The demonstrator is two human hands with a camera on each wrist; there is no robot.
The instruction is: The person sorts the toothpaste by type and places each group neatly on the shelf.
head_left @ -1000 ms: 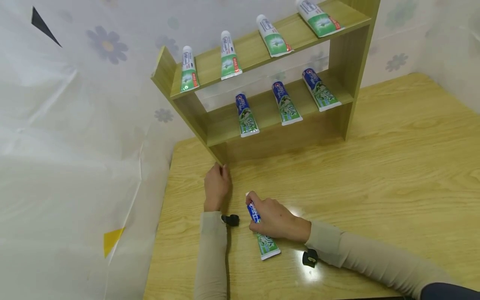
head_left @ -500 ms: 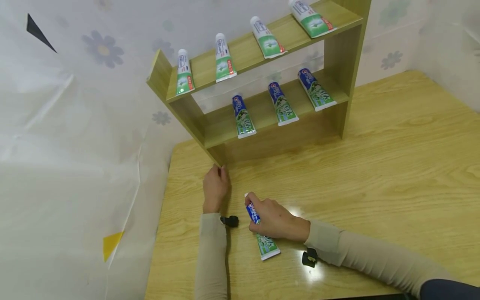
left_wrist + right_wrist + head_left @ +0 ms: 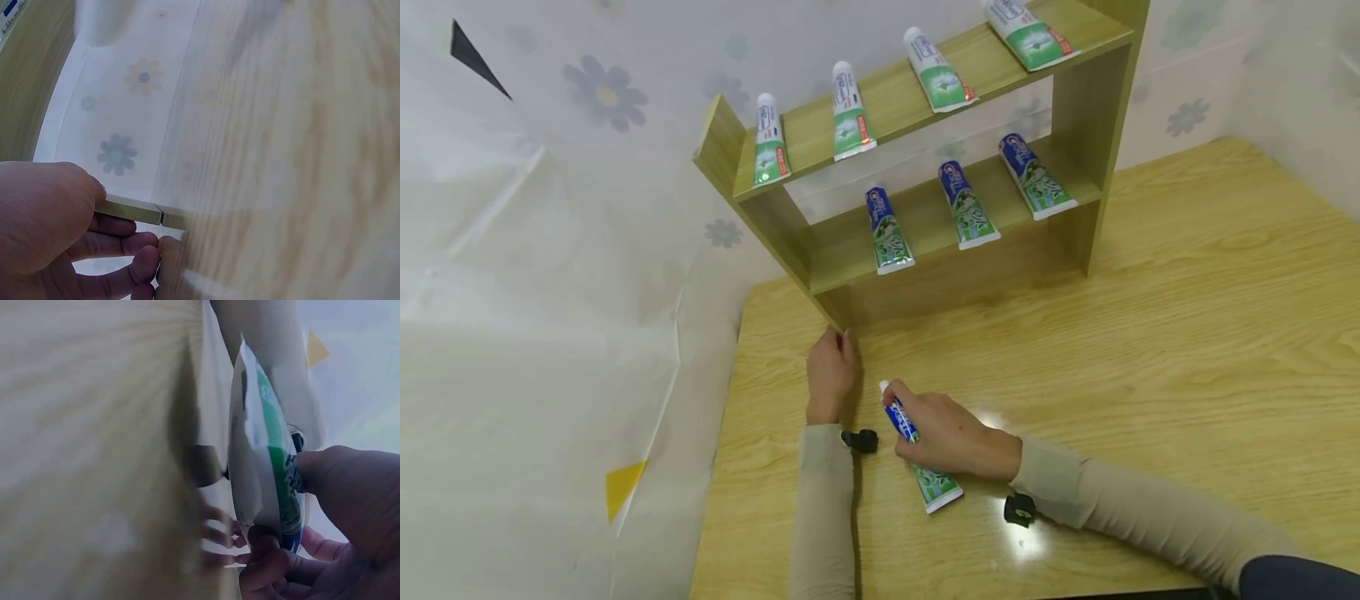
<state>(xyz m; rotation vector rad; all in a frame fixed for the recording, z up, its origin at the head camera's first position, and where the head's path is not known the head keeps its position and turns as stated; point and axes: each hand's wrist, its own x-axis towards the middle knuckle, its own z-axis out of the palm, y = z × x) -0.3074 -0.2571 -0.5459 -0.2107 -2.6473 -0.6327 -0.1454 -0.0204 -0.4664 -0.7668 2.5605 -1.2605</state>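
Observation:
A blue and green toothpaste tube (image 3: 938, 487) with a white cap slants close over the table, gripped around its middle by my right hand (image 3: 955, 433). In the right wrist view, the tube (image 3: 259, 437) shows its flat crimped end upward, with the thumb on one face and fingers behind. The palm hides its middle in the head view. My left hand (image 3: 831, 375) holds the lower front corner of the wooden shelf's left side panel (image 3: 771, 229). The left wrist view shows thumb and fingers on either side of that panel's edge (image 3: 131, 211).
The upper shelf board (image 3: 812, 117) bears several white and green tubes (image 3: 852, 117). On the lower board (image 3: 842, 254) lie three blue and green tubes (image 3: 970, 208). The wooden table (image 3: 1187, 358) extends rightward; a flower-patterned sheet (image 3: 550, 333) hangs at the left and back.
The tube in my right hand has tilted a little, its cap end shifting left and its crimped end slightly up in the head view. My left hand stays at the shelf corner.

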